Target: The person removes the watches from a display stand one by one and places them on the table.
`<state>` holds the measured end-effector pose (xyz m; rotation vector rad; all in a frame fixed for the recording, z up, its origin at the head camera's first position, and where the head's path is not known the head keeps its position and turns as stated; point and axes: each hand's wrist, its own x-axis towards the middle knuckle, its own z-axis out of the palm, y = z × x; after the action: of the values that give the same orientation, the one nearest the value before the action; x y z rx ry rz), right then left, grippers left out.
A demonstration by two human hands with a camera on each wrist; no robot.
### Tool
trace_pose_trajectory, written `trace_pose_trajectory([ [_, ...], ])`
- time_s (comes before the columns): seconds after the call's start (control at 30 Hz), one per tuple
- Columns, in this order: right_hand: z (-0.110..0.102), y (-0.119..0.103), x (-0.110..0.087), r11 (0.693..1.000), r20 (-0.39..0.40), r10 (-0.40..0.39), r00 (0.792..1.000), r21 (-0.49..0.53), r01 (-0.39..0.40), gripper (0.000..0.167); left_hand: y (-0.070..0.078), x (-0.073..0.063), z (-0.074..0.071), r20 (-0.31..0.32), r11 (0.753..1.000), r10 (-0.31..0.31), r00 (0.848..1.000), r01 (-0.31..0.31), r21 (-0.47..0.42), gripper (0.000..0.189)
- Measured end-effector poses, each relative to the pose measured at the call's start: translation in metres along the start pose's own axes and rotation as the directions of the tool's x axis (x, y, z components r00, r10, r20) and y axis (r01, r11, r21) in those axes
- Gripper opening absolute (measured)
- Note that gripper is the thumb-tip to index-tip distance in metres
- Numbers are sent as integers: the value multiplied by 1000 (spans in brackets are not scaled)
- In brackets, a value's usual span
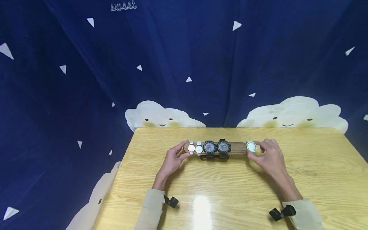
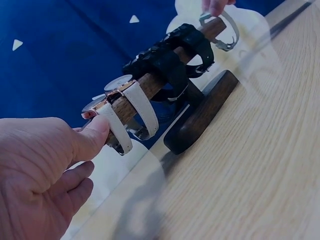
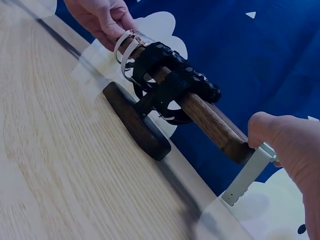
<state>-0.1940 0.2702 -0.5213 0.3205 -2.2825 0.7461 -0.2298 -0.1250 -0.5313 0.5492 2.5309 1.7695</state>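
Observation:
A wooden watch stand (image 1: 238,148) carries two white-strapped watches (image 1: 198,149) at its left end and two black digital watches (image 1: 210,147) along the middle of the bar. My left hand (image 1: 172,161) grips the bar's left end between thumb and forefinger, the thumb against the outermost white-strapped watch (image 2: 116,127). At the other end, my right hand (image 1: 270,156) pinches a pale mint watch (image 1: 251,146) by its case. Its strap hangs down beside the bar's tip in the right wrist view; whether it loops round the tip I cannot tell.
The stand's dark wooden base (image 2: 200,117) rests on a light wood table (image 1: 215,182), near its far edge. Behind hangs a dark blue curtain (image 1: 184,48) with white triangles and cloud faces. Black wrist-camera mounts (image 1: 172,202) sit on both sleeves.

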Motion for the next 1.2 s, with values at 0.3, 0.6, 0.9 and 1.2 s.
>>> trace_pose_trajectory([
  [0.3, -6, 3, -1, 994, 36, 103, 994, -40, -101, 41, 0, -2, 0, 8, 1000, -1, 1000, 1, 1, 58],
  [0.6, -11, 4, 1, 980, 108, 192, 976, -83, -183, 43, 2, 0, 0, -4, 1000, 5, 1000, -5, 3, 58],
  [0.9, -11, 10, -1, 970, 133, 217, 967, -142, -198, 42, 0, 0, 0, 3, 1000, -3, 1000, 3, 12, 58],
  [1.2, -10, 9, -3, 961, 117, 204, 972, -215, -176, 44, 2, 0, 1, -2, 1000, -5, 1000, 5, -2, 58],
])
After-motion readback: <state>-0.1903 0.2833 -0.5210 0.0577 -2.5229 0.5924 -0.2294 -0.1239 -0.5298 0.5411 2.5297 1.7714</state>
